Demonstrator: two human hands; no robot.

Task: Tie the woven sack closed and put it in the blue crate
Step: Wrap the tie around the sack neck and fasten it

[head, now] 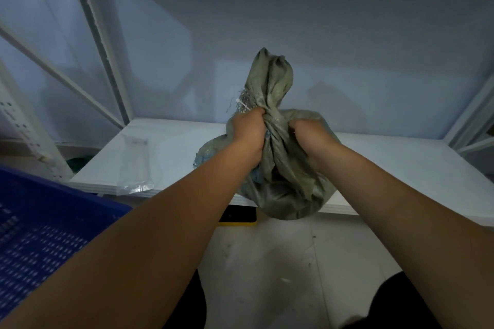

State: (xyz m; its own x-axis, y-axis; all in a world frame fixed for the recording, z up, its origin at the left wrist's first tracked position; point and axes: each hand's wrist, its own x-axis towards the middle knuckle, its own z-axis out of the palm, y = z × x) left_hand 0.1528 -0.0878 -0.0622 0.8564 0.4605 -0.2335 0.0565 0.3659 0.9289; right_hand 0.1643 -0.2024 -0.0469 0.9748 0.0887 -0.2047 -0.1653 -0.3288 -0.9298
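A grey-green woven sack (283,184) sits on the front edge of a white shelf board (165,147), its bulging bottom hanging slightly over the edge. Its mouth is bunched into a neck that stands upright above my hands. My left hand (250,132) grips the neck from the left, and a white cable tie (243,105) sticks out just above its fingers among frayed threads. My right hand (311,136) clutches the sack fabric just right of the neck. The blue crate (45,235) with perforated walls stands at the lower left.
A clear plastic bag (135,165) lies on the shelf board left of the sack. White metal rack uprights (115,61) and braces frame the left side, another at the far right. A black and yellow object (238,218) lies under the board. Pale floor shows below.
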